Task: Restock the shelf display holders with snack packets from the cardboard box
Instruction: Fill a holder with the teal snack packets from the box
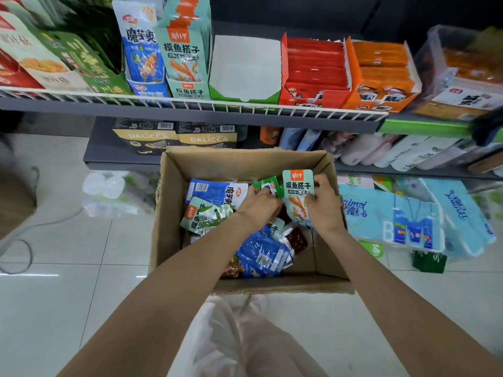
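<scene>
An open cardboard box stands on the floor below the shelf, with several snack packets inside. My right hand grips a mint-green packet held upright over the box's right half. My left hand pinches a small green packet just left of it. Blue packets and another mint-green packet lie in the box. On the shelf above, a green display holder stands empty. To its left is a mint-green holder filled with matching packets.
A blue holder stands left of the mint one; red and orange holders stand on the right. A white wire rail edges the shelf. Tissue packs lie right of the box, a plastic bag on its left.
</scene>
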